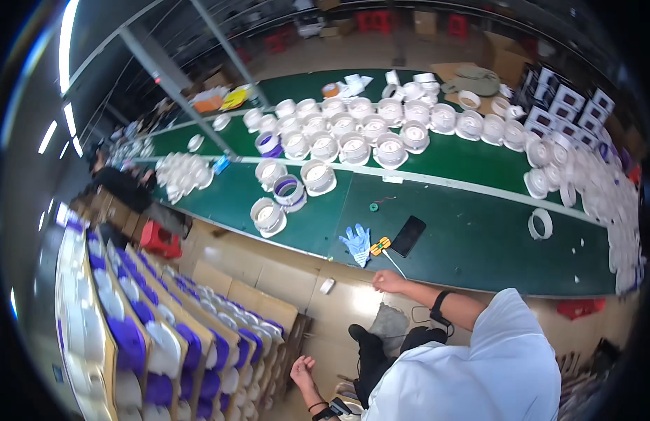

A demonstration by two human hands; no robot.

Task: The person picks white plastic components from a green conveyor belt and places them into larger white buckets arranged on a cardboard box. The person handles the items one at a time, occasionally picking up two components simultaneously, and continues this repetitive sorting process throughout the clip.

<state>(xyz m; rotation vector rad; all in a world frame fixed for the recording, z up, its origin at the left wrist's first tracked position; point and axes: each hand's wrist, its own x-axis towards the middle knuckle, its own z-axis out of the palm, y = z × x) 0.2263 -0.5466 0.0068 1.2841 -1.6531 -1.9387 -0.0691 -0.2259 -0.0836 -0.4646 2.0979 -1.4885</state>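
My left hand (pixel 302 368) hangs low beside the rack, its fingers curled in loosely and nothing visible in them. Just off the front edge of the green bench (pixel 465 259) is my right hand (pixel 388 281), fingers bent together; what they hold, if anything, is hidden. Closest to it on the bench is a thin white stick (pixel 394 263). An orange and yellow piece (pixel 380 245) lies at the stick's far end. A blue glove (pixel 356 243) rests to its left, and a black phone (pixel 409 236) to its right.
White round housings (pixel 354 149) stand in rows across the bench. A rack (pixel 150 344) of white and purple parts fills the lower left. A white ring (pixel 540 224) and a small green spool (pixel 373 207) lie on the bench. Another person (pixel 118 186) works at the far left, near a red stool (pixel 160 240).
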